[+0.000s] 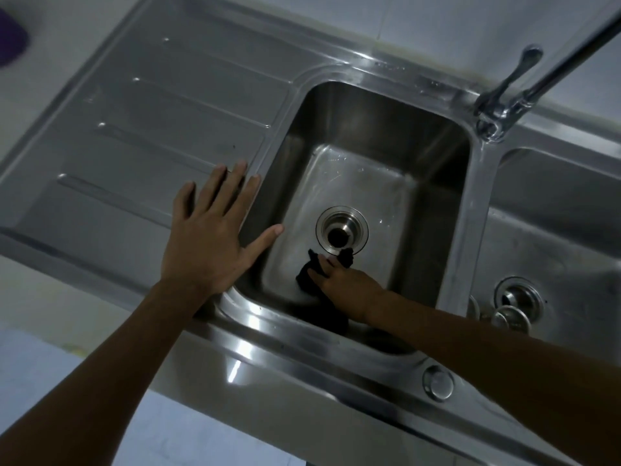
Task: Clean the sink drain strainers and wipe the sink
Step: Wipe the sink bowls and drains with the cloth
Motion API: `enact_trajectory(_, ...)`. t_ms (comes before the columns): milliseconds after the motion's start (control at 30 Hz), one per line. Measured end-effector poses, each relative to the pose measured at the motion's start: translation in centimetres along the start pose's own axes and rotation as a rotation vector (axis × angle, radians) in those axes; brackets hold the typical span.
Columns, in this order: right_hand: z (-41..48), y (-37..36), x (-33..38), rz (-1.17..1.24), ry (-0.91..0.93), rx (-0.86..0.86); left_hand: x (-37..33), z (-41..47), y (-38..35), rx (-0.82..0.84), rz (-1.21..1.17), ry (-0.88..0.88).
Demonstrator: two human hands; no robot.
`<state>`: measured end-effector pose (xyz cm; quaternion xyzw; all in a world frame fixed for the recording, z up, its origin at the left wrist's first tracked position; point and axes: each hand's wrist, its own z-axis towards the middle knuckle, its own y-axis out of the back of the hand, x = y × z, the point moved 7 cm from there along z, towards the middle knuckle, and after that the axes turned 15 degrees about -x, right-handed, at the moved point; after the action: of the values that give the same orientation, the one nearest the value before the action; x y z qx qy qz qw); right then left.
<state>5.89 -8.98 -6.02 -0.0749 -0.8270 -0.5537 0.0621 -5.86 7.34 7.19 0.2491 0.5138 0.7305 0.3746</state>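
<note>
Lying beneath right grip (342,284), cloth (304,275) abuts drain (341,230).

Left hand (210,243) bare, all five fingers (239,178) in view, nails short and plain, left forearm (127,351) bare along its whole visible length, right hand (349,284) bare, back and knuckles in view, fingertips partly hidden, right forearm (487,341) bare likewise, detail dulled by dim light

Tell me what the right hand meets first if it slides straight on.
Probably the drain rim, just beyond the cloth that the right hand presses on the basin floor.
</note>
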Motion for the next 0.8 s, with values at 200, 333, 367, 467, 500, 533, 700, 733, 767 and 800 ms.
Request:
enact_trajectory(200,3.8,3.1,-2.6,-0.19,-0.212,-0.157,-0.1,0.3,0.3,-0.009,-0.009,0.011)
enact_trajectory(333,4.3,3.3,-6.7,-0.449,-0.265,-0.071,-0.1,0.3,0.2,-0.005,-0.013,0.015)
enact_trajectory(367,4.2,2.5,-6.7,-0.543,-0.221,-0.017,-0.3,0.1,0.2,-0.002,-0.015,0.011)
enact_trajectory(467,5.2,2.1,-6.0,-0.436,-0.244,0.084,-0.5,-0.2,0.2,0.003,-0.022,0.007)
enact_trajectory(500,5.8,2.5,-6.2,-0.186,-0.356,0.105,-0.5,-0.2,0.3,0.003,-0.019,0.01)
enact_trajectory(533,6.4,2.8,-6.8,0.141,-0.505,0.119,-0.5,-0.2,0.3,0.001,-0.016,0.01)
enact_trajectory(700,4.9,3.0,-10.5,1.602,-1.353,-0.151,-0.2,0.0,0.4,-0.035,-0.021,0.017)
enact_trajectory(733,4.8,3.0,-11.3,1.681,-1.376,-0.21,-0.1,0.2,0.3,-0.036,-0.021,0.018)
enact_trajectory(767,4.8,3.2,-12.0,1.717,-1.36,-0.272,-0.1,0.2,0.1,-0.033,-0.022,0.017)
enact_trajectory(800,4.9,3.4,-12.5,1.693,-1.34,-0.337,-0.1,0.2,0.0,-0.027,-0.024,0.014)
